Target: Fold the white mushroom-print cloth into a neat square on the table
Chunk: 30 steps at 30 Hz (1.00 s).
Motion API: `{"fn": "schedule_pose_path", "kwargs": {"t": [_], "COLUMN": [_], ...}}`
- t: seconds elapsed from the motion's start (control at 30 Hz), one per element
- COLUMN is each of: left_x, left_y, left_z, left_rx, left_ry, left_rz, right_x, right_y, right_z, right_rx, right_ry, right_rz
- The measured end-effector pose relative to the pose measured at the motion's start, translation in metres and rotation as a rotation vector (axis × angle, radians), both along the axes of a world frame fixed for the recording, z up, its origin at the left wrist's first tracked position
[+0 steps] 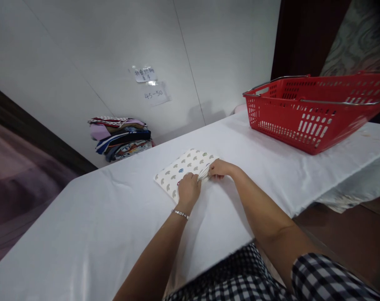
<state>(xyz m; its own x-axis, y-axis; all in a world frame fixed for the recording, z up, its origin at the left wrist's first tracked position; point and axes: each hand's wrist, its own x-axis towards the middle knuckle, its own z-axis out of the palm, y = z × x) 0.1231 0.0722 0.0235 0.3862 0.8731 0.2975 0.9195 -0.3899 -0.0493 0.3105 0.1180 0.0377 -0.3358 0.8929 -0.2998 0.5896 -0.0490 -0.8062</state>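
Observation:
A small folded cloth, cream with little grey and blue prints, lies flat on the white-covered table. My left hand rests on its near edge with the fingers curled over the fabric; a thin bracelet circles that wrist. My right hand pinches the same near edge at the cloth's right corner, where the fabric bunches up between the two hands.
A red plastic basket with metal handles stands at the table's far right. A stack of folded clothes sits at the back against the white wall, under two paper labels. The table's right edge drops to a brown floor.

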Motion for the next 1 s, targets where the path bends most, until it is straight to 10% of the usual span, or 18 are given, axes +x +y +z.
{"fn": "schedule_pose_path", "kwargs": {"t": [1.0], "left_x": [-0.001], "left_y": [-0.011], "left_z": [0.008], "left_rx": [-0.076], "left_ry": [0.006], "left_rz": [0.019], "right_x": [-0.004], "right_y": [0.006], "right_z": [-0.011], "right_rx": [0.086], "right_ry": [-0.012], "right_rz": [0.094]}}
